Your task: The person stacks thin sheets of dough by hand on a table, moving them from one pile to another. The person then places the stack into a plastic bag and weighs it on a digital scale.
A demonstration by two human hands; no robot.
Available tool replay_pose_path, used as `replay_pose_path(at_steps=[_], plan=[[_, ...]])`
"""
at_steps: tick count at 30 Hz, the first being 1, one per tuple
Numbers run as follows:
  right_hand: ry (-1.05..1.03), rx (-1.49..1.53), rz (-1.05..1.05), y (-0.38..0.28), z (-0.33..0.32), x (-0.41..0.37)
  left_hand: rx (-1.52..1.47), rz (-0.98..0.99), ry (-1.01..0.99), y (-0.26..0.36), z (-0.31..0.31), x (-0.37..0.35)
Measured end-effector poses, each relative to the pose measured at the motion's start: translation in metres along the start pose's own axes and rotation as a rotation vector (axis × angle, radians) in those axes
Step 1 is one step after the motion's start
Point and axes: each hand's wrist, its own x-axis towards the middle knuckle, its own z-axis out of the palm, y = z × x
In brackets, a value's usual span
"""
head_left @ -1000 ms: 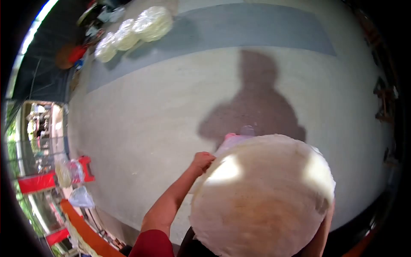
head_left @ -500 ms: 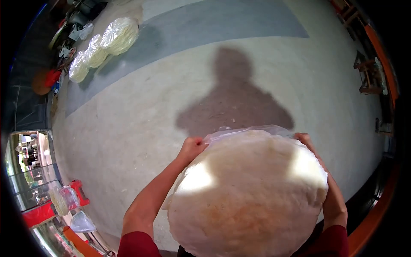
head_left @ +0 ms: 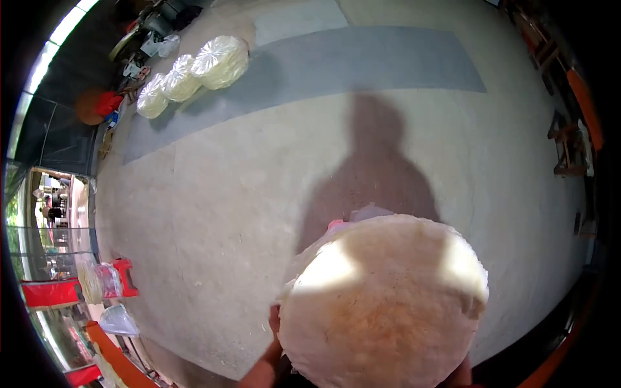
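Observation:
A large, round, pale disc (head_left: 388, 304) like a thick flatbread or a stack of thin sheets fills the lower middle of the head view. Its edge is ragged, and sunlight falls on both upper sides. Clear plastic (head_left: 370, 212) with a small pink patch (head_left: 336, 224) shows behind its far edge. My left hand (head_left: 275, 321) is at the disc's left side, its fingers mostly tucked behind it. On the lower right, only a bit of my right hand or wrist (head_left: 463, 372) shows; the disc hides the rest. The disc is held up between both hands.
Three plump, clear bags with pale yellow contents (head_left: 220, 63) stand on the floor at the far left. A red stool (head_left: 124, 278) and plastic-wrapped items (head_left: 119, 321) are at the left. Wooden furniture (head_left: 569, 149) lines the right side. My shadow falls on the concrete floor (head_left: 213, 213).
Both hands have moved from the plastic at the disc's far edge down to its sides, mostly out of sight. Less plastic shows. The view has shifted, so the floor bags appear farther right.

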Motion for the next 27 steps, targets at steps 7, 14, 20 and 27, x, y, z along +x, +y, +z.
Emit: replay_pose_path(at_steps=[7, 14, 20, 27], plan=[[0.1, 0.258, 0.094, 0.022, 0.01, -0.049, -0.998, -0.542, -0.471, 0.041, -0.041, -0.114], [0.152, 0.346, 0.136, 0.038, 0.015, -0.067, -1.618, -1.03, -0.557, 0.029, -0.084, -0.092], [0.244, 0.408, 0.115, 0.043, -0.008, -0.064, -1.088, -0.665, -0.537, 0.019, -0.072, 0.008], [0.369, -1.291, -0.185, -0.022, -0.027, 0.056, 0.286, 0.555, 0.085, 0.103, -0.049, 0.102]])
